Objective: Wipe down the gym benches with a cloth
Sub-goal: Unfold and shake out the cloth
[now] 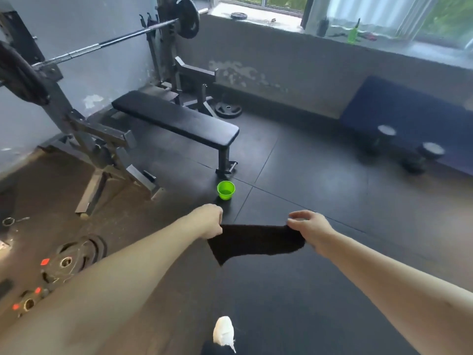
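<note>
Head view, standing on the dark rubber floor [307, 175] of a gym. A black cloth [256, 240] hangs in the air between the two hands, well short of the bench [176, 119], which lies at 11 o'clock with its long black pad bare. The left hand [211, 221] grips one upper corner in curled fingers; the right hand [305, 225] holds the opposite upper corner, its fingers [297, 216] bent over the edge in a pinch. The top edge is drawn nearly taut, while the lower edge droops to a point at 7 o'clock, so the cloth is judged soft, limp and light, with no stiffness of its own. Held by its corners it spreads flat; for wiping, a bunched or folded pad under one palm would probably give firmer contact. The bench pad looks smooth and firm on a heavy steel frame, unlikely to shift under pressure. A green cup [226, 190] stands on the floor at 12 o'clock, just beyond the left hand and near the bench foot. Whether the cloth is damp cannot be told.
</note>
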`<state>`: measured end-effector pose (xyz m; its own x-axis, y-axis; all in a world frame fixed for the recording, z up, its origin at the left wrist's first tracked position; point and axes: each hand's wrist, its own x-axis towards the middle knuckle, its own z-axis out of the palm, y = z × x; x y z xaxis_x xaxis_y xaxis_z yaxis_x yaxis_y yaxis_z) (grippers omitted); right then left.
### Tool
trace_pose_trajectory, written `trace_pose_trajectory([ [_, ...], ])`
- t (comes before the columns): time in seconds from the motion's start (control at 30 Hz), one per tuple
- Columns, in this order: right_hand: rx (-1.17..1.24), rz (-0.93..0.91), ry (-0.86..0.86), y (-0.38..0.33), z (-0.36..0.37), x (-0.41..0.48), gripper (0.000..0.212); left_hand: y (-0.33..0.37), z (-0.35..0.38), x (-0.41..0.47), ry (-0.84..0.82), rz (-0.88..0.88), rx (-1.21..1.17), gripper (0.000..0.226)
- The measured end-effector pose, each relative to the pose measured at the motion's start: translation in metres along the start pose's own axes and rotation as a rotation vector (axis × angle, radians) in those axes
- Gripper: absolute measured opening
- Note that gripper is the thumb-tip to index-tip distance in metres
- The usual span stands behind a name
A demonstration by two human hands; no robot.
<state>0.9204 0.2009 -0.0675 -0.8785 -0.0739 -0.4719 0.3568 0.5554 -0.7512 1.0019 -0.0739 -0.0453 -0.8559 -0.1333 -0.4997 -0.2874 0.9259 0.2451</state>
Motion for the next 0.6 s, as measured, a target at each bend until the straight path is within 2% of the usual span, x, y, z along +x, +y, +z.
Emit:
trace_pose_trajectory([
  [0.07,-0.028,-0.001,-0.083,-0.032,-0.012,0.040,0.005,0.001,-0.037,0.043,0.073,0.012,0.079,0.019],
  [0.13,-0.082,-0.051,-0.163,-0.056,-0.023,0.073,0.011,-0.001,-0.064,0.077,0.116,0.016,0.130,0.020],
  [0.2,-0.250,-0.125,-0.202,-0.077,-0.035,0.117,0.022,-0.007,-0.089,0.121,0.152,0.001,0.046,0.019],
  [0.3,-0.398,-0.249,-0.190,-0.104,-0.045,0.189,0.016,-0.011,-0.115,0.181,0.145,0.020,-0.095,0.020],
  [0.37,-0.425,-0.338,-0.151,-0.121,-0.048,0.239,0.019,-0.004,-0.123,0.214,0.122,-0.012,-0.184,0.024],
  [0.5,-0.295,-0.399,-0.268,-0.159,-0.051,0.337,0.008,0.023,-0.142,0.290,0.191,-0.210,-0.503,0.030],
  [0.6,-0.281,-0.460,-0.335,-0.195,-0.052,0.407,0.014,0.050,-0.156,0.346,0.256,-0.409,-0.728,0.031],
])
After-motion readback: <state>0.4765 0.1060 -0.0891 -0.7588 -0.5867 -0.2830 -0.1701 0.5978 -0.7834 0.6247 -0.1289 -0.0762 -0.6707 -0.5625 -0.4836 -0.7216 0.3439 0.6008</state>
